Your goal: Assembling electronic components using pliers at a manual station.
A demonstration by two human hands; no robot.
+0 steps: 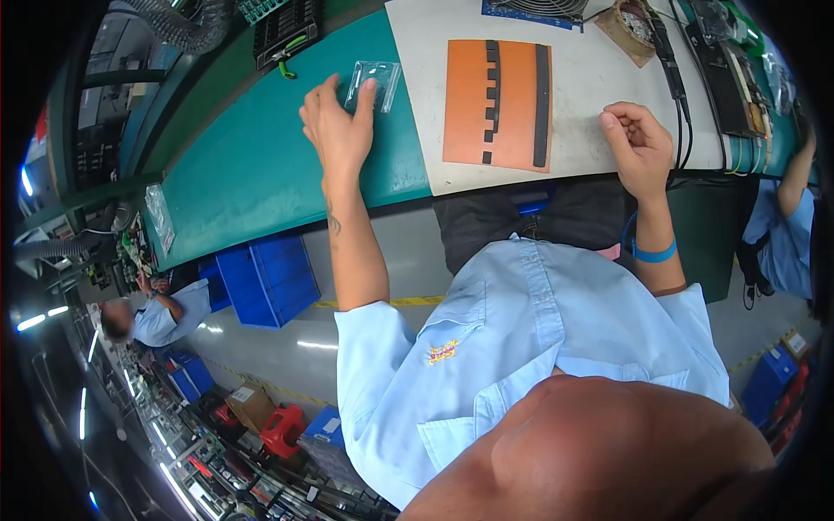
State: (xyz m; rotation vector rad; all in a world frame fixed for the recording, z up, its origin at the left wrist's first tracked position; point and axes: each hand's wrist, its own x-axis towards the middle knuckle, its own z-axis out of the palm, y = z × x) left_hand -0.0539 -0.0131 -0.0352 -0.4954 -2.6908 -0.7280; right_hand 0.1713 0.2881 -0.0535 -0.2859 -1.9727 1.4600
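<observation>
My left hand (340, 128) is over the green mat with its fingers apart. Its thumb overlaps a small clear plastic case (379, 76), and I cannot tell whether it touches it. My right hand (641, 149) hovers over the right part of the pale sheet, thumb and fingers curled together. Anything inside that curl is hidden or too small to name. Between my hands lies an orange board (517, 108), bearing a column of small black pieces (492, 91) and a long black strip (543, 104).
The pale sheet (417, 52) covers part of the green bench mat (252, 156). A fan grille (543, 9), a round tin (632, 28) and a black-handled tool with a cable (665, 56) sit at the back. Blue bins (269, 278) stand below. Co-workers are at both sides.
</observation>
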